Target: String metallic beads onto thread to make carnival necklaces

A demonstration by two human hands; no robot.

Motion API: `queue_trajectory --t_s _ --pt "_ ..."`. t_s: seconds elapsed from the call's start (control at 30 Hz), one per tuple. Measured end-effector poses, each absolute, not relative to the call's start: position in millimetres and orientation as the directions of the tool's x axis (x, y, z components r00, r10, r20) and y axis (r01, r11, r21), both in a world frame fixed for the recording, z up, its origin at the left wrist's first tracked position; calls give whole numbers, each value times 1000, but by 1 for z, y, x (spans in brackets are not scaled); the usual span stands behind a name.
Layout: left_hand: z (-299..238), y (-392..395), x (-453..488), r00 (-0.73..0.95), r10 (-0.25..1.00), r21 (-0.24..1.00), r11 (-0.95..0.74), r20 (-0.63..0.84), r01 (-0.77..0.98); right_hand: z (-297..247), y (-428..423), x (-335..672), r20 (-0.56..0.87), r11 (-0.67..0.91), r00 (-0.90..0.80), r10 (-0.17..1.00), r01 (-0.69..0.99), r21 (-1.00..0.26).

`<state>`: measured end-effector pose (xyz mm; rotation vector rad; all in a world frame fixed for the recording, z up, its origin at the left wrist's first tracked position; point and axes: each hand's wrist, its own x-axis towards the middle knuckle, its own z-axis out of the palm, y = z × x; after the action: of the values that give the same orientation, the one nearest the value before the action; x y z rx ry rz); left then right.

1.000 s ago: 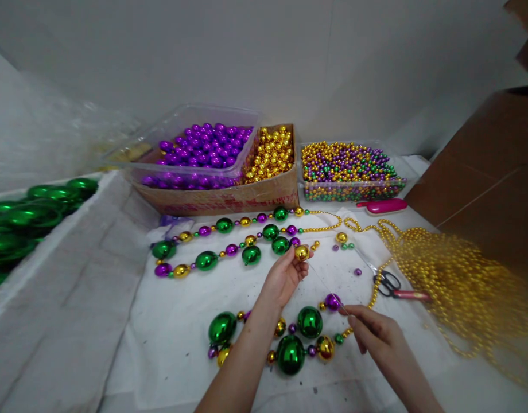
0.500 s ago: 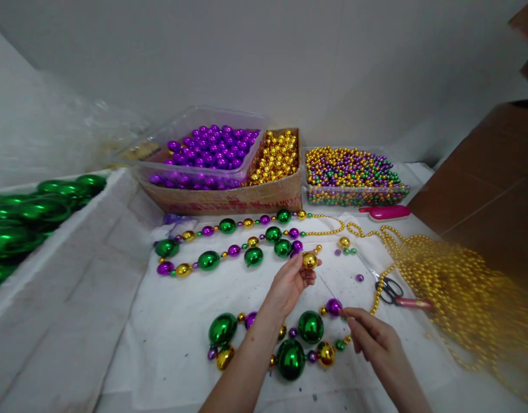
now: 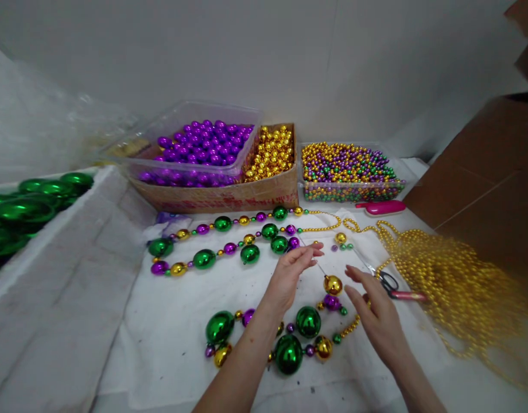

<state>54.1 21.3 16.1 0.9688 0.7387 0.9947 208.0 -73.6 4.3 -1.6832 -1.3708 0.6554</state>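
My left hand [image 3: 292,268] pinches a thin thread [image 3: 321,268] that runs down to a large gold bead [image 3: 333,285]. Just right of that bead is my right hand [image 3: 373,304], thumb and fingers apart and holding nothing. Below the gold bead lie a purple bead [image 3: 332,302] and a small green bead [image 3: 344,311]. They belong to a bead necklace [image 3: 288,355] of green, gold and purple balls on the white cloth, partly hidden by my left forearm. A second bead necklace [image 3: 204,259] lies behind it.
Scissors [image 3: 389,281] and a heap of gold bead chain [image 3: 462,287] lie at right. At the back stand a tub of purple beads [image 3: 182,170], a cardboard box [image 3: 195,199] with gold beads and a tub of small mixed beads [image 3: 354,186]. Green balls [image 3: 27,209] fill a box at left.
The gold bead has left my left fingers and now sits lower on the thread, near the purple bead. My right hand has moved up and opened.
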Motion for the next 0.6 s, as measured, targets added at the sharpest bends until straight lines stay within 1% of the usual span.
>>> queue_trajectory --t_s 0.07,0.1,0.17,0.23,0.33,0.4,0.43,0.5,0.6 --pt "26 22 62 394 919 929 161 -18 -333 15 -70 211 195 23 260 946 545 -838" --pt "31 22 66 404 915 930 142 8 -338 19 -68 211 200 41 243 949 537 -843" --pt "40 23 72 407 912 926 119 41 -358 23 -65 212 160 43 195 968 499 -865" --pt "45 24 76 391 919 922 105 54 -374 21 -64 214 132 34 164 978 495 -868" --pt "47 25 77 379 924 924 97 55 -370 15 -65 220 174 48 183 968 544 -838" --pt "45 24 79 381 924 921 107 48 -375 14 -65 221 173 51 189 967 519 -853" --pt "45 24 80 380 924 917 113 44 -382 14 -65 221 152 44 191 970 478 -877" --pt "44 22 84 374 927 908 123 39 -400 15 -64 218 76 2 203 976 343 -939" --pt "46 21 87 366 930 898 133 32 -419 14 -65 217 -85 -90 216 973 15 -996"
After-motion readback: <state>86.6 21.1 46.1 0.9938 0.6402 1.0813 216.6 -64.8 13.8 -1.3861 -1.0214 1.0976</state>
